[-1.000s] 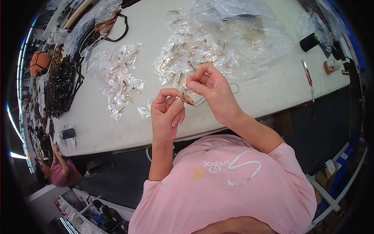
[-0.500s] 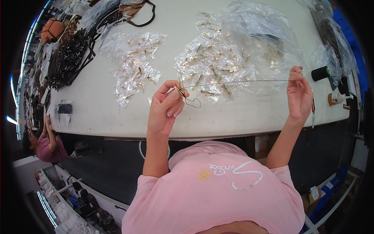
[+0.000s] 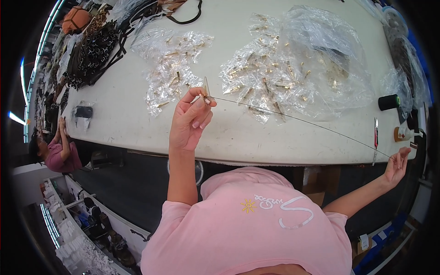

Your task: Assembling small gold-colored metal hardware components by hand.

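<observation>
Above the table, my left hand (image 3: 189,121) pinches a small gold-coloured metal piece (image 3: 206,98) between thumb and fingertips. A thin pointed bit stands up from that piece; its exact kind is too small to tell. From there a dark thread (image 3: 321,127) runs taut, slanting down to the right. My right hand (image 3: 397,167), arm stretched out past the table's front edge, has its fingers closed on the thread's far end. Beyond my left hand lie clear plastic bags with gold metal pieces (image 3: 172,68), and a bigger spread of such bags (image 3: 261,73) sits to the right.
A black thread spool (image 3: 389,102), slim red-handled tool (image 3: 376,137) and small amber bottle (image 3: 403,134) stand or lie at the right of the white table (image 3: 229,142). Dark straps (image 3: 94,57) pile up at the far left. Another person (image 3: 59,151) stands at the left edge.
My right hand has swung right and toward me, past the table edge, lengthening the thread. The loose loop below my left hand no longer shows. My left hand stays pinched.
</observation>
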`<state>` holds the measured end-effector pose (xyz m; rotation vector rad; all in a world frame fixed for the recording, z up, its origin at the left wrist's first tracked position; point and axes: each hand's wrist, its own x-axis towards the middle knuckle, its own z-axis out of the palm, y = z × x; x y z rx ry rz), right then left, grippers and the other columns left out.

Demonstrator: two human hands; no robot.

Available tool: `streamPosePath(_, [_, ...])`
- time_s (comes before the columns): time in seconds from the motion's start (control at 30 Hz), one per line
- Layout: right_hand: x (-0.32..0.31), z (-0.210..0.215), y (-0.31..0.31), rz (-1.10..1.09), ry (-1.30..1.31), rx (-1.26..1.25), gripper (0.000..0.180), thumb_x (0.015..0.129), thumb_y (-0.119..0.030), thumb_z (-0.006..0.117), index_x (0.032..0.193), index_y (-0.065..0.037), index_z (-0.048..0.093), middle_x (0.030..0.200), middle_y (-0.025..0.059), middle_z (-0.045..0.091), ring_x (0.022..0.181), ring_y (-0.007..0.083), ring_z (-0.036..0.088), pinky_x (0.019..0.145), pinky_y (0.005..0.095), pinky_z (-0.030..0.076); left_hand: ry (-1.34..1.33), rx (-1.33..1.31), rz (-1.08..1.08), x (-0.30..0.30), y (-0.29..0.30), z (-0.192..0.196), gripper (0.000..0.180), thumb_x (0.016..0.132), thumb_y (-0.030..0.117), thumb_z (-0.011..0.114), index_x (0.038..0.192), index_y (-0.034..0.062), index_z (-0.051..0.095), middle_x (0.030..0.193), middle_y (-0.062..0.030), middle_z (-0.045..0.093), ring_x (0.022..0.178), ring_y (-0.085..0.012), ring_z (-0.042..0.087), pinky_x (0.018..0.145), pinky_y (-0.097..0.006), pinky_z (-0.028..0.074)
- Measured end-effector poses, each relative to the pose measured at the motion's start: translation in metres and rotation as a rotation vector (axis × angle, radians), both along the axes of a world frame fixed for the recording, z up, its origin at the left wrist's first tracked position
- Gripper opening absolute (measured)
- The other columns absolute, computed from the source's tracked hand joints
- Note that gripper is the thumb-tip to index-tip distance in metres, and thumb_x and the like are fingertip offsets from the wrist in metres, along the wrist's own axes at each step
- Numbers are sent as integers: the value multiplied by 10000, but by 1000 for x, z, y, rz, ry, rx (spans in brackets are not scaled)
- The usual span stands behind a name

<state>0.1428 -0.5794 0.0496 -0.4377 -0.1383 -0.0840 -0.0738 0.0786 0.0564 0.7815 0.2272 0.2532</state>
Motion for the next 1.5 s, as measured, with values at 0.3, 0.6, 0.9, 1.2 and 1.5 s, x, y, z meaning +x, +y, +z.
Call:
streamPosePath(0.3, [11,-30,-86,-433,217,-140,236,961,27,496,1191,61,457,1148,239,640,837,169,651,453,224,331,-16,0,-24,6,-9,0,183,940,85,617,1117,50,589,934,-173,688,472,-8,328,467,-172,327])
streamPosePath(0.6, [8,13,70,-407,76,-508,188,934,28,564,1121,47,559,1104,195,652,916,147,643,460,205,350,-181,-301,-72,11,-13,-4,201,996,104,536,1187,42,527,992,-101,651,491,-31,356,478,-191,348])
streamPosePath(0.9, [-57,42,350,379,57,-628,252,885,-9,660,1134,8,625,979,53,655,801,48,572,575,187,418,-296,-783,-282,12,-38,-5,207,968,87,575,1172,67,545,955,-32,663,447,-46,435,466,-206,384])
streamPosePath(1.2, [-100,60,422,573,-338,-847,232,903,20,612,1096,-52,720,920,21,655,834,71,598,657,223,546,-358,-767,-402,14,-53,3,112,921,34,630,983,110,577,868,-27,691,444,-53,493,466,-192,404])
streamPosePath(1.5, [-109,66,429,289,-673,-970,296,810,87,657,1043,-78,734,873,67,638,779,147,623,655,253,511,-412,-859,-469,17,-57,6,67,957,20,509,933,40,568,902,-179,697,551,-129,668,445,-216,541])
